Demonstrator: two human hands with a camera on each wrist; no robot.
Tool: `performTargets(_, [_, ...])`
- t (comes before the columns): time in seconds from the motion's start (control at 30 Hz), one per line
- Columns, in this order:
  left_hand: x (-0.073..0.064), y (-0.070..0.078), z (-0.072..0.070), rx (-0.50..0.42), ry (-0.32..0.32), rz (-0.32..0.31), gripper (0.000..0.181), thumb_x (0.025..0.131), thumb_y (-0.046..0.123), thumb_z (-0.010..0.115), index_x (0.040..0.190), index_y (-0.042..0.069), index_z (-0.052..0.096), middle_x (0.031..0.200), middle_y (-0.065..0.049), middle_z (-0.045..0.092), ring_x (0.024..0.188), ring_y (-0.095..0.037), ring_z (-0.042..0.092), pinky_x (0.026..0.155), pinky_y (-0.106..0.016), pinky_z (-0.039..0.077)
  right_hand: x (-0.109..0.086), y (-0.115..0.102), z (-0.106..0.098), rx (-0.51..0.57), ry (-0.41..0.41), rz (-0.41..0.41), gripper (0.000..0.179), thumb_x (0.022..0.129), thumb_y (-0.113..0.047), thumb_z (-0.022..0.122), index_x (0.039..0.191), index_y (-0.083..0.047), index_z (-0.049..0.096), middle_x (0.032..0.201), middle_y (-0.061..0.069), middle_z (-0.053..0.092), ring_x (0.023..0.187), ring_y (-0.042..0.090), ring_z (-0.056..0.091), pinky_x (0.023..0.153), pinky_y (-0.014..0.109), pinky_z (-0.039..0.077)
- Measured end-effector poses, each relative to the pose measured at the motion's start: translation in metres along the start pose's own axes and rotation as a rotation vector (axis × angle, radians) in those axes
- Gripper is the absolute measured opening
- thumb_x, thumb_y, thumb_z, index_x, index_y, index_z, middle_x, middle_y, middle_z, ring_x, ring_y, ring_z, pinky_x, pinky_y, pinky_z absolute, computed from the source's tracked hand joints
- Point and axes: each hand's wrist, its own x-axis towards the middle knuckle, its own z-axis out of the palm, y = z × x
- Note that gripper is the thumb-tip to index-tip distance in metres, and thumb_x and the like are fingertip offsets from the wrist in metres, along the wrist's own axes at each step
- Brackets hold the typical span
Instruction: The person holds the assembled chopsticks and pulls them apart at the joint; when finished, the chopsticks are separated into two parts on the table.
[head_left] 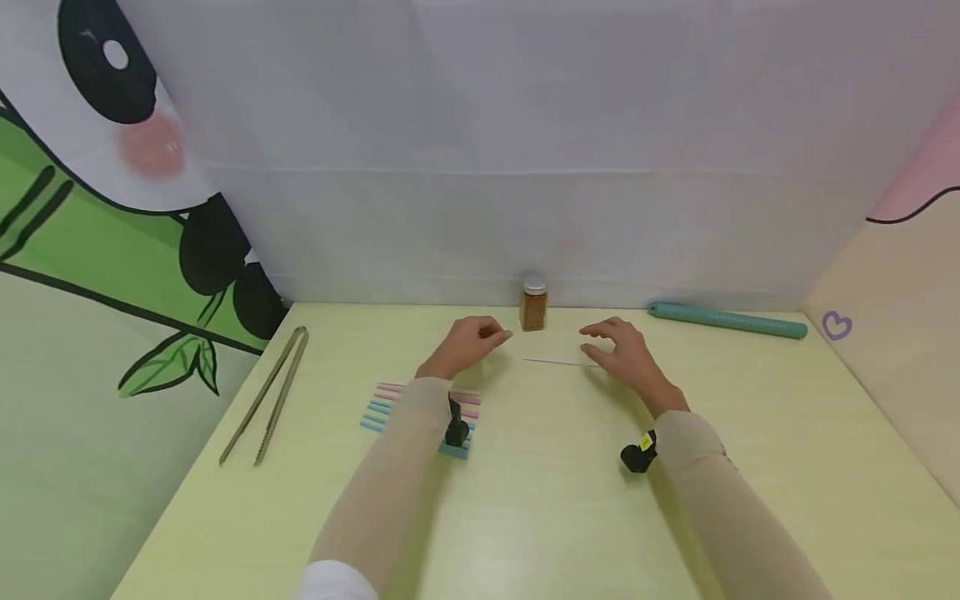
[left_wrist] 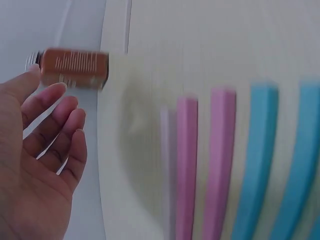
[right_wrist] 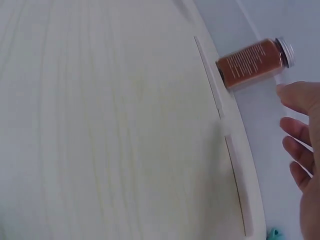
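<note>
My left hand (head_left: 467, 346) hovers over the table with loosely bent fingers and nothing in them. Beyond it stands a spice jar (head_left: 533, 303) with orange-brown contents and a silver lid. My right hand (head_left: 624, 357) is held to the jar's right, fingers spread and holding nothing. A thin white stick (head_left: 558, 362) lies between the hands; in the right wrist view two white sticks (right_wrist: 209, 75) lie end to end, with a small gap. Under my left forearm, pink sticks (left_wrist: 187, 160) and blue sticks (left_wrist: 257, 150) lie side by side beside a pale stick (left_wrist: 168, 170), partly hidden.
Metal tongs (head_left: 281, 383) lie spread at the table's left. A teal cylinder (head_left: 727, 321) lies along the back right edge. Near the left wrist is a blue-grey piece (head_left: 453, 452). A white wall (head_left: 420, 225) rises behind the table (head_left: 525, 517), with decorated panels at both sides.
</note>
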Motion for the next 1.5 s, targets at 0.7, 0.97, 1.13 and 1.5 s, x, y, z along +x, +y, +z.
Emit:
performTargets(0.7, [-0.099, -0.094, -0.089, 0.027, 0.079, -0.124, 0.035, 0.094, 0.034, 0.061, 0.116, 0.008, 0.062, 0.111, -0.010, 0.063, 0.103, -0.026, 0.058, 0.092, -0.046, 0.046, 0.010, -0.074, 0.079, 0.184, -0.138, -0.078, 0.033, 0.091, -0.019, 0.066, 0.120, -0.004, 0.062, 0.114, 0.012, 0.061, 0.105, 0.028, 0.056, 0.094, 0.045, 0.045])
performTargets(0.97, [-0.112, -0.118, -0.085, 0.016, 0.036, -0.142, 0.028, 0.094, 0.027, 0.063, 0.115, 0.009, 0.063, 0.107, -0.009, 0.064, 0.099, -0.023, 0.058, 0.089, -0.043, 0.046, 0.006, -0.085, 0.108, 0.247, -0.222, -0.084, 0.028, 0.090, -0.019, 0.067, 0.115, -0.006, 0.064, 0.111, 0.007, 0.062, 0.103, 0.021, 0.056, 0.094, 0.039, 0.046])
performTargets(1.13, [-0.115, -0.117, -0.082, 0.037, 0.011, -0.129, 0.017, 0.093, 0.020, 0.064, 0.105, 0.009, 0.067, 0.105, -0.009, 0.064, 0.098, -0.023, 0.058, 0.090, -0.044, 0.046, 0.007, -0.089, 0.122, 0.215, -0.241, -0.087, 0.018, 0.090, -0.020, 0.067, 0.106, -0.010, 0.067, 0.105, 0.002, 0.063, 0.100, 0.017, 0.057, 0.093, 0.037, 0.045])
performTargets(1.5, [-0.108, -0.121, -0.084, 0.113, 0.014, -0.106, 0.009, 0.091, 0.018, 0.066, 0.095, 0.011, 0.069, 0.095, -0.005, 0.060, 0.089, -0.019, 0.057, 0.084, -0.040, 0.047, 0.012, -0.094, 0.128, 0.163, -0.239, -0.091, 0.006, 0.089, -0.019, 0.069, 0.092, -0.014, 0.069, 0.100, 0.001, 0.062, 0.100, 0.018, 0.056, 0.094, 0.038, 0.043])
